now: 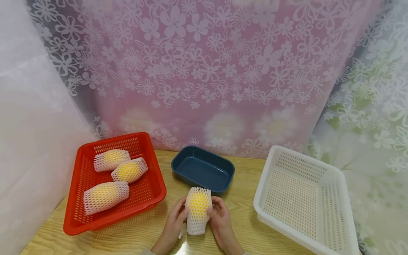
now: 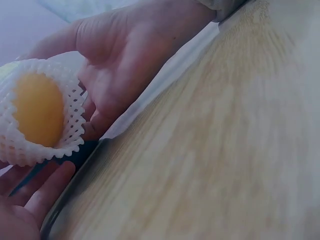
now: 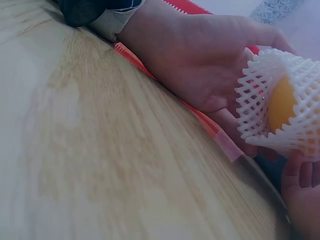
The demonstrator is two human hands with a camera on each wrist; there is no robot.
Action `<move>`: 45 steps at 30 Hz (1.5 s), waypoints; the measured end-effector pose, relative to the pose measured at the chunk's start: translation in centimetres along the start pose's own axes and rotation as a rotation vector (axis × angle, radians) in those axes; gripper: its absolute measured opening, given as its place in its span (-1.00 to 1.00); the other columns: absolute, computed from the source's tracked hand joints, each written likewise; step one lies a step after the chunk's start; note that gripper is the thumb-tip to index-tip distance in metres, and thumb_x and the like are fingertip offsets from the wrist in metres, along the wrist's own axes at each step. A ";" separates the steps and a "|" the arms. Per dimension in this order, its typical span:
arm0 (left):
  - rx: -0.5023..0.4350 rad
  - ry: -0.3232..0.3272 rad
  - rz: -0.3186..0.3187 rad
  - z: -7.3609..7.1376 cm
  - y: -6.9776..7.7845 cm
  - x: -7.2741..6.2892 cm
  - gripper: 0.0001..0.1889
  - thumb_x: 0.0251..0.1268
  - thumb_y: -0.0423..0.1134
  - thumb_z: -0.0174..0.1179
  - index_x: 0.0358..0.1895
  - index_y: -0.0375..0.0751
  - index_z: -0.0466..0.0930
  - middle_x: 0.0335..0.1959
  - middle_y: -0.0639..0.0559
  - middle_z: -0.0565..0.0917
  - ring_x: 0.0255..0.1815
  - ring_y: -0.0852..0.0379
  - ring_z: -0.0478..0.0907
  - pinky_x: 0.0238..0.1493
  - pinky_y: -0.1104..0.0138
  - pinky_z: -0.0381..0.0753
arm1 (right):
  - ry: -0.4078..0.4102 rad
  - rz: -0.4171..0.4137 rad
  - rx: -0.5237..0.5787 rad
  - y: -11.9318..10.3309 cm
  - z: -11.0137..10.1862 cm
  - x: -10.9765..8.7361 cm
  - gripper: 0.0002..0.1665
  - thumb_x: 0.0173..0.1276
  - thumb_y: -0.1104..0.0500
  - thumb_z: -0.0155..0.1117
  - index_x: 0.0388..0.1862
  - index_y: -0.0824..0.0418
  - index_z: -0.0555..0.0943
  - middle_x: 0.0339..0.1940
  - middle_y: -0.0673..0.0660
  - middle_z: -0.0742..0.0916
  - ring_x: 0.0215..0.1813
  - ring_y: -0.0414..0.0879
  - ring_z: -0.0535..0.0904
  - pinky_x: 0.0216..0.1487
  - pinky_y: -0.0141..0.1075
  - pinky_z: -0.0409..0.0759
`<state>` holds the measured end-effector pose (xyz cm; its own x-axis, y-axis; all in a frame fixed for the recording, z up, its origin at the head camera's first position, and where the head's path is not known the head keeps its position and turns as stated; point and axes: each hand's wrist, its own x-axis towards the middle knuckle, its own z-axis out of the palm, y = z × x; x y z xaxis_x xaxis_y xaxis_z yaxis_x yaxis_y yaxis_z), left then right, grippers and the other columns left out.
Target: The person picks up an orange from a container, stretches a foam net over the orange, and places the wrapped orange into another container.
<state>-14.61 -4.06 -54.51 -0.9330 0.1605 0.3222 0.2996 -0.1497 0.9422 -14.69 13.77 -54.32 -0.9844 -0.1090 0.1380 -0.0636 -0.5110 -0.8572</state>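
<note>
Both hands hold a yellow mango [image 1: 198, 207] in a white foam net, one at each side. My left hand [image 1: 173, 222] grips its left side with the thumb on the near face. From the right, my right hand [image 1: 222, 222] grips it the same way. At an open end of the net, the smooth orange-yellow skin of the mango [image 2: 39, 111] shows in the left wrist view. In the right wrist view, the left hand [image 3: 200, 62] curves behind the net. The held mango is just in front of a dark blue tray [image 1: 204, 170], overlapping its near rim in the head view.
On the left stands a red plastic basket [image 1: 156, 184] with three netted mangoes [image 1: 106, 196] lying in it. A white plastic basket [image 1: 288, 209] stands on the right. Floral curtains [image 1: 204, 71] hang behind and beside the wooden table [image 1: 245, 191].
</note>
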 end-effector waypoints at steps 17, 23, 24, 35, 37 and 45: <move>-0.178 -0.124 -0.168 -0.5 0.2 -0.2 -0.29 0.41 -0.36 0.08 0.54 -0.32 -0.03 0.43 -0.38 0.17 0.24 0.12 0.45 0.12 0.26 0.55 | 0.031 -0.123 -0.213 0.7 1.0 -0.4 -0.35 0.10 0.47 0.44 0.07 0.52 0.28 -0.07 0.12 0.52 -0.12 -0.16 0.49 -0.13 -0.43 0.55; -0.074 0.044 -0.141 -0.2 0.1 0.0 -0.22 0.12 -0.43 0.37 0.43 -0.26 0.21 0.17 -0.19 0.46 0.03 0.07 0.54 -0.03 0.23 0.62 | -0.087 -0.145 -0.239 0.3 1.6 -0.3 -0.58 0.32 0.44 0.25 0.04 0.56 0.31 -0.14 0.10 0.51 -0.23 -0.21 0.46 -0.32 -0.45 0.48; -0.061 0.066 -0.123 -0.2 0.1 0.1 -0.23 0.08 -0.45 0.39 0.40 -0.28 0.24 0.14 -0.17 0.48 0.01 0.07 0.54 -0.04 0.24 0.62 | -0.100 -0.143 -0.249 0.2 1.7 -0.2 -0.64 0.36 0.42 0.20 0.03 0.55 0.33 -0.15 0.10 0.52 -0.25 -0.21 0.45 -0.35 -0.44 0.46; -0.024 0.101 -0.095 -1.5 2.8 0.0 -0.28 -0.03 -0.47 0.39 0.30 -0.39 0.36 0.01 -0.12 0.56 -0.07 0.11 0.56 -0.08 0.28 0.60 | -0.137 -0.230 -0.383 -1.8 3.0 0.6 -0.87 0.51 0.35 0.02 -0.13 0.46 0.46 -0.39 0.30 0.54 -0.40 -0.02 0.47 -0.38 -0.25 0.51; 0.044 0.078 -0.112 -2.0 4.3 -0.3 -0.28 -0.06 -0.44 0.43 0.29 -0.34 0.39 0.03 -0.11 0.56 -0.06 0.11 0.55 -0.08 0.27 0.60 | -0.173 -0.304 -0.387 -2.2 3.2 0.9 -0.87 0.52 0.39 -0.04 -0.16 0.48 0.46 -0.41 0.40 0.54 -0.43 0.07 0.47 -0.39 -0.23 0.53; 0.292 -0.068 -0.060 -5.3 10.7 -0.9 -0.22 -0.09 -0.32 0.53 0.29 -0.01 0.39 0.06 -0.10 0.55 -0.08 0.02 0.54 -0.16 0.23 0.62 | -0.264 -0.663 -0.629 -3.6 5.5 4.3 -0.83 0.41 0.51 0.06 -0.26 0.32 0.55 -0.48 0.19 0.62 -0.45 -0.03 0.54 -0.37 -0.33 0.57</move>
<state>-11.65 -10.99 -45.20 -0.9382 0.2269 0.2614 0.2984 0.1472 0.9430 -17.78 10.47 -47.96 -0.6521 -0.1899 0.7339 -0.7484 0.0068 -0.6632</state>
